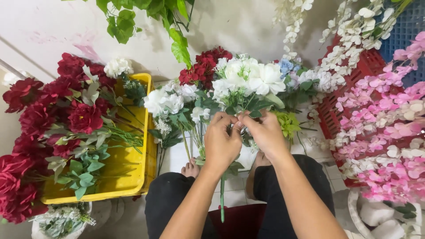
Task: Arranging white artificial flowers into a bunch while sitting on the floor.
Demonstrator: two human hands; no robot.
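Hands — left hand (221, 144) and right hand (265, 132) — both grip the white flower bouquet (248, 79) stems.

I sit facing a pale wall (230, 26), plain and a bit scuffed, lit evenly. Against its foot, to my left, stands a yellow crate (133, 177) filled with dark red flowers (53, 119). Green leaves (146, 17) hang down the wall above the crate. To the crate's right, the floor (177, 157) is white tile. Farther right, a red crate (330, 117) leans under pink blossoms (389, 132), with a blue crate (407, 31) behind it.
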